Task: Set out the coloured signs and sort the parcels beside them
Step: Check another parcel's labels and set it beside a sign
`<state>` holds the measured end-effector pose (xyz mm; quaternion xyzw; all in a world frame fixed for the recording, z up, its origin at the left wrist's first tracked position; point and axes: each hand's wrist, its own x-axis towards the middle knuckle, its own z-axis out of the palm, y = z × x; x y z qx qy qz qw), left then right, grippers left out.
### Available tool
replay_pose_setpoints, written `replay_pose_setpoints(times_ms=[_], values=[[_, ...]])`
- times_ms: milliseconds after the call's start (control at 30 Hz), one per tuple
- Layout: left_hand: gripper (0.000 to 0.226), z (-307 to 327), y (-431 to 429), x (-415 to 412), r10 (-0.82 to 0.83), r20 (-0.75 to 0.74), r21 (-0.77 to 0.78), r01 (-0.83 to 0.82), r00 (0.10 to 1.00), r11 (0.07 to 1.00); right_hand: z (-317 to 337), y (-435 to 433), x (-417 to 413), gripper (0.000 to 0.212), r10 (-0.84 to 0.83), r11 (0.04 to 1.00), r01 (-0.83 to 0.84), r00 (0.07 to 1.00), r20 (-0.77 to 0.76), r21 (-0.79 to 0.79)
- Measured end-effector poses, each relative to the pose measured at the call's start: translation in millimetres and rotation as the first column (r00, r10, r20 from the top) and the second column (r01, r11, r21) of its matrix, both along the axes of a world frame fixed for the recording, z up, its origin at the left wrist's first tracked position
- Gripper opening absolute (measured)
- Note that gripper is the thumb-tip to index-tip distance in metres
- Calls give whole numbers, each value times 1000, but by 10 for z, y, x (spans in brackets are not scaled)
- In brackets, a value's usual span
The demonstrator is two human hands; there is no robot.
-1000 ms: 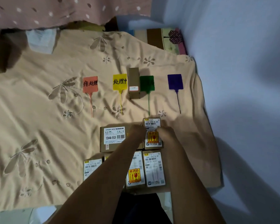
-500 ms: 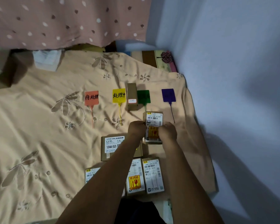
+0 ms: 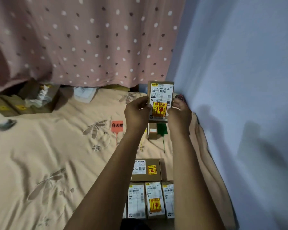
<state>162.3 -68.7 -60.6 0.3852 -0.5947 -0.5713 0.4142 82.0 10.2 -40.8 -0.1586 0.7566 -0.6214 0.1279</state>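
Both hands hold up a small brown parcel with a white shipping label and a yellow fragile sticker, lifted off the bed. My left hand grips its left edge and my right hand its right edge. Below them on the beige bedspread lie the orange sign and the green sign. A small parcel stands just left of the green sign. My arms hide the yellow and purple signs. Near me lie a wider parcel and a row of labelled parcels.
A pink dotted curtain hangs behind the bed and a pale blue wall runs close along the right. An open cardboard box with packing sits at the back left, and a white packet lies at the curtain's foot.
Both hands have lifted the fragile-sticker parcel off the bed and raised it in front of the camera. The view has tilted upward, showing more curtain.
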Motion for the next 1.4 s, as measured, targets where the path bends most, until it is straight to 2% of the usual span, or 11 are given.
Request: replay_pose_setpoints(times_ms=[133, 300, 467, 633, 800, 933, 1100, 1200, 1400], values=[[38, 386, -23, 349, 95, -17, -191, -96, 995, 977, 353, -33, 347, 42, 72, 994, -79, 993, -89, -71], [35, 615, -93, 665, 178, -37, -326, -180, 983, 928, 583, -61, 651, 42, 108, 982, -127, 985, -132, -139], [34, 830, -119, 892, 219, -98, -330, -239, 971, 913, 702, -108, 791, 45, 130, 971, -162, 975, -182, -173], [34, 953, -182, 1021, 232, -78, -404, -243, 970, 882, 742, -178, 897, 42, 121, 962, -166, 971, -206, -216], [37, 1057, -247, 1082, 256, -65, -468, -256, 965, 846, 834, -215, 971, 43, 182, 937, -239, 957, -227, -256], [34, 1104, -255, 1103, 277, -90, -484, -285, 957, 827, 835, -254, 993, 61, 290, 889, -366, 915, -280, -277], [33, 1089, -324, 1113, 235, -150, -395, -276, 960, 876, 835, -261, 1021, 60, 460, 778, -551, 827, -323, -302], [34, 1086, -367, 1108, 178, -188, -310, -231, 966, 922, 820, -281, 1025, 58, 448, 790, -543, 828, -338, -284], [36, 1060, -470, 1114, 72, -88, -267, -93, 993, 959, 813, -312, 994, 64, 347, 831, -465, 862, -369, -306]])
